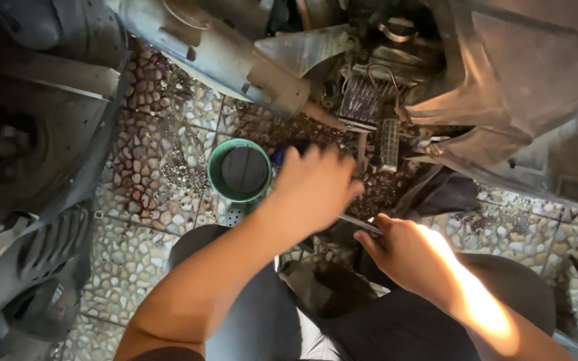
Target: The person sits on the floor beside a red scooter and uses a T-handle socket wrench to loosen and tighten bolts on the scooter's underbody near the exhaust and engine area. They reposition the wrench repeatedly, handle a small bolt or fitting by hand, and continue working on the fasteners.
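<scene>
Right hand grips a thin metal rod.

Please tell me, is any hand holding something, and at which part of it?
The right hand grips a thin metal rod-like tool at its near end. The left hand reaches beside the green container; whether it holds anything cannot be told.

The left hand hovers over the pebble-patterned tiled floor, with the round green plastic bucket just beside it on the left, standing on that floor. The right hand lies nearer the person and to the right, gripping a thin metal rod. Beyond both hands sits the finned metal engine part, with the grey metal exhaust pipe to its left.
</scene>
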